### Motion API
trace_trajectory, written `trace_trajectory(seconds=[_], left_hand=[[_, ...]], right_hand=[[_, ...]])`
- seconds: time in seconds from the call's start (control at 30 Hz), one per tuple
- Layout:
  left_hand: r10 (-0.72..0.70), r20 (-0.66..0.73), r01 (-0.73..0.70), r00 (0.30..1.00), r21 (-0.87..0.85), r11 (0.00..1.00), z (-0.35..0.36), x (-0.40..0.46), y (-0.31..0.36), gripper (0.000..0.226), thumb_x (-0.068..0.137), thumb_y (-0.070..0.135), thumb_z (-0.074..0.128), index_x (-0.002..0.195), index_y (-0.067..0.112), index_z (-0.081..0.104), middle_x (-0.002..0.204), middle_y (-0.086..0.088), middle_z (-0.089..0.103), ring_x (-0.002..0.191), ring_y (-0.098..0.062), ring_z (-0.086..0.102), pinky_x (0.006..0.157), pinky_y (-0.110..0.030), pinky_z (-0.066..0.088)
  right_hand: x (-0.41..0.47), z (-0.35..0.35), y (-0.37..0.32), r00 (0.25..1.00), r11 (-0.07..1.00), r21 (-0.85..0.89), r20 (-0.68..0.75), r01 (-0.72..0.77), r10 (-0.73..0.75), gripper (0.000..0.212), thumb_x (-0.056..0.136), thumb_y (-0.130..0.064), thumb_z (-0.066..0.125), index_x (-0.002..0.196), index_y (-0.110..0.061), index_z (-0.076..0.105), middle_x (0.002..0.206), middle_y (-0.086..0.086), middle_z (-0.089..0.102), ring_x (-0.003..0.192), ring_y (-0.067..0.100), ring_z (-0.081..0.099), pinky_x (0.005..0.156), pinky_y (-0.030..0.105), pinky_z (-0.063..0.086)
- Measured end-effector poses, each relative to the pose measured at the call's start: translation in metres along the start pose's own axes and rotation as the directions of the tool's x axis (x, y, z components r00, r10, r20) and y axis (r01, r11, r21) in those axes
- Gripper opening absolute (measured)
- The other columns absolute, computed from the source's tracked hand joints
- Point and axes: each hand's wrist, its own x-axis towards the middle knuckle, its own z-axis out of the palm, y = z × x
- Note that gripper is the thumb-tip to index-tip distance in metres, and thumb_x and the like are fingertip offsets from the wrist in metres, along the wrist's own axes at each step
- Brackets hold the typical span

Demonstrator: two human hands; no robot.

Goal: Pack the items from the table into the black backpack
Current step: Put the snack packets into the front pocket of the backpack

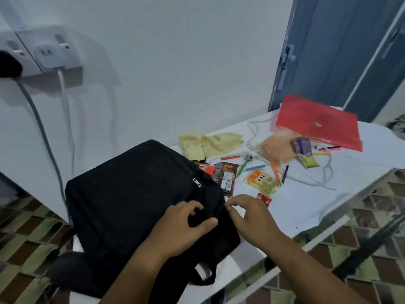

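The black backpack (122, 194) lies flat on the left part of the white table (306, 200), with a silver zipper pull (196, 182) on top. My left hand (186, 224) grips the bag's fabric near its right edge, fingers curled over a fold. Close beside it, my right hand (249, 213) pinches the bag's edge with its fingertips. Loose items lie to the right: a brown snack wrapper (225, 177), an orange-and-yellow packet (263, 181), a small red packet (265, 199), a yellow cloth (210, 143), coloured pens (255, 167), a clear bag of orange snacks (278, 148) and a red folder (317, 123).
A white cord (326, 172) loops across the table among the items. Wall sockets (48, 51) with plugged cables hang at the left. A blue door (341, 51) stands behind the table. Patterned floor shows around the table's front edge.
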Motion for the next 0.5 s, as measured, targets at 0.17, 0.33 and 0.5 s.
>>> trace_trajectory(seconds=[0.17, 0.33, 0.5], left_hand=[[-0.194, -0.003, 0.188, 0.981, 0.253, 0.949, 0.057, 0.027, 0.04, 0.095, 0.061, 0.091, 0.053, 0.14, 0.046, 0.027, 0.136, 0.014, 0.028, 0.13, -0.018, 0.027, 0.106, -0.047, 0.035], [-0.222, -0.301, 0.271, 0.927, 0.128, 0.954, 0.094, 0.031, 0.034, 0.03, 0.088, 0.039, 0.06, 0.116, 0.044, 0.05, 0.119, 0.02, 0.043, 0.117, -0.014, 0.04, 0.089, -0.039, 0.037], [-0.201, -0.4, 0.226, 0.894, 0.015, 0.974, 0.1, 0.008, 0.031, 0.025, 0.071, 0.034, 0.054, 0.092, 0.047, 0.052, 0.101, 0.028, 0.051, 0.098, -0.007, 0.047, 0.08, -0.039, 0.048]], right_hand=[[0.008, -0.034, 0.062, 0.99, 0.993, -0.113, 0.141, 0.039, -0.023, 0.027, 0.093, -0.027, 0.066, 0.12, -0.025, 0.067, 0.123, -0.008, 0.062, 0.117, 0.01, 0.052, 0.096, 0.024, 0.043], [0.02, -0.054, 0.116, 0.947, 0.973, -0.202, 0.32, 0.111, -0.042, 0.047, 0.088, -0.027, 0.072, 0.134, -0.023, 0.061, 0.135, -0.003, 0.053, 0.13, 0.021, 0.043, 0.106, 0.031, 0.04], [0.038, -0.05, 0.127, 0.924, 0.935, -0.279, 0.367, 0.22, -0.107, 0.041, 0.092, -0.025, 0.067, 0.133, -0.025, 0.064, 0.121, -0.002, 0.051, 0.118, 0.023, 0.044, 0.096, 0.032, 0.042]])
